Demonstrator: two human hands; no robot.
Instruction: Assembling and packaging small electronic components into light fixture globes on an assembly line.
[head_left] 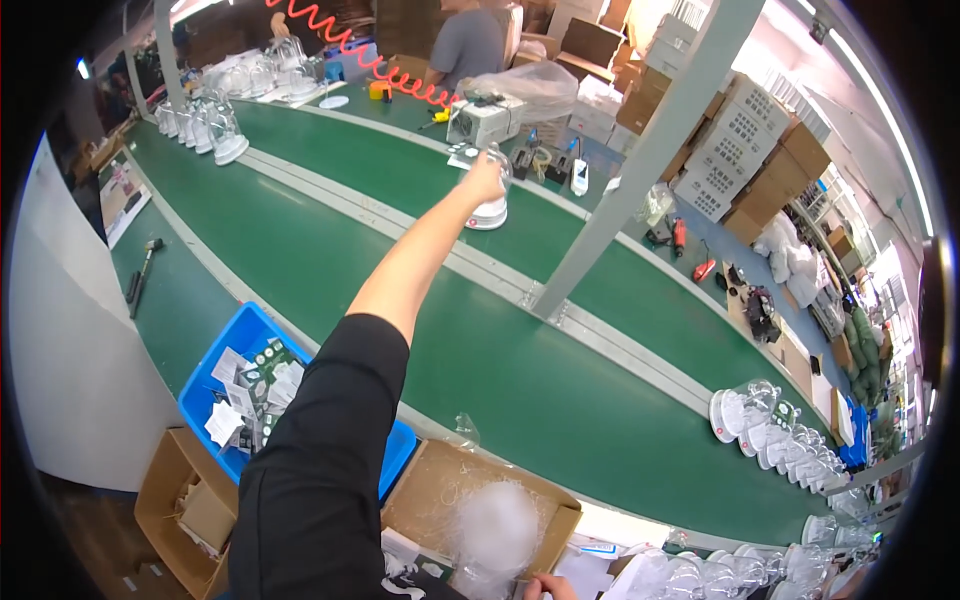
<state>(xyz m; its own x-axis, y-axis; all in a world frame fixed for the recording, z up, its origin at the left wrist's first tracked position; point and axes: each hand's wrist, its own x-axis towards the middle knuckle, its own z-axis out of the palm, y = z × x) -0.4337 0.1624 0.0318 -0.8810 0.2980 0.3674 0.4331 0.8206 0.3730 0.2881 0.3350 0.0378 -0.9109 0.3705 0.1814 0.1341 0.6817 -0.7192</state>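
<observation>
Evidently, left hand on a domed jar

The left hand (485, 180) seems closed on the upper part of a clear domed jar (491, 209), though its fingers are small in this view. The jar lies under the hand, long axis upright, well apart from the right hand (550, 588), whose grip I can't tell at the lower edge. The jar's white base rests on the green belt (370, 165); stacked boxes (735, 150) stand beyond.
</observation>
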